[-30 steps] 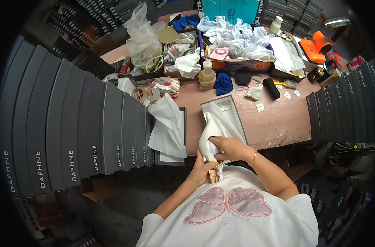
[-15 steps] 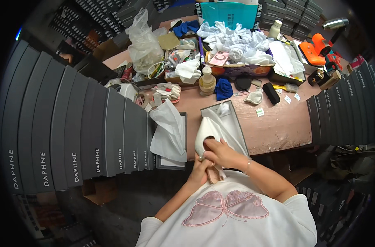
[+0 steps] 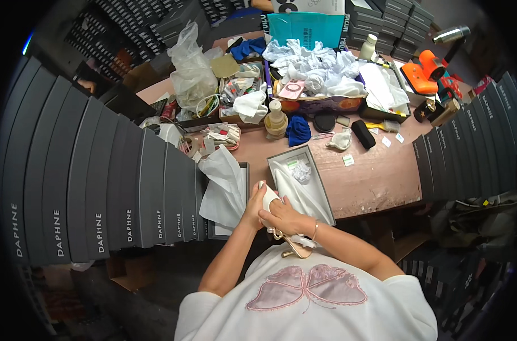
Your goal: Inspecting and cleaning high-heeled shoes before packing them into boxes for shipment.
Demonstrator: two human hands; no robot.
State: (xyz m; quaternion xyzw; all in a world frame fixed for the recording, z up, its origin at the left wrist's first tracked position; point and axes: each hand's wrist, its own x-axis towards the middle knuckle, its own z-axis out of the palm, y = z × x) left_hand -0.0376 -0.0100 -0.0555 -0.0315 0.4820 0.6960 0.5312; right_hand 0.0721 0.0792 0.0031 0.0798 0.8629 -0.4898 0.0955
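A white pointed shoe (image 3: pixel 269 196) with a pale beige inside is held in front of my chest, its toe pointing away from me and its strap end (image 3: pixel 297 248) toward my shirt. My left hand (image 3: pixel 252 209) is wrapped round the toe from the left. From the right, my right hand (image 3: pixel 287 217) grips the shoe around its opening, covering much of its middle. Just beyond my hands stands an open grey shoebox (image 3: pixel 321 184). Inside lie white wrapping (image 3: pixel 292 187) and a crumpled paper ball (image 3: pixel 301 172).
Grey shoeboxes are stacked high at left (image 3: pixel 113 193) and right (image 3: pixel 457 153). A box lid with white tissue (image 3: pixel 221 184) lies left of the shoebox. Farther back are a pump bottle (image 3: pixel 276 121), a blue cloth (image 3: pixel 298 131), a black case (image 3: pixel 363 134) and a carton of crumpled paper (image 3: pixel 332 105).
My left hand has moved from the shoe's rear up to its toe. The right hand's fingers were in the opening and now lie across it. The shoe has come off the shoebox toward me.
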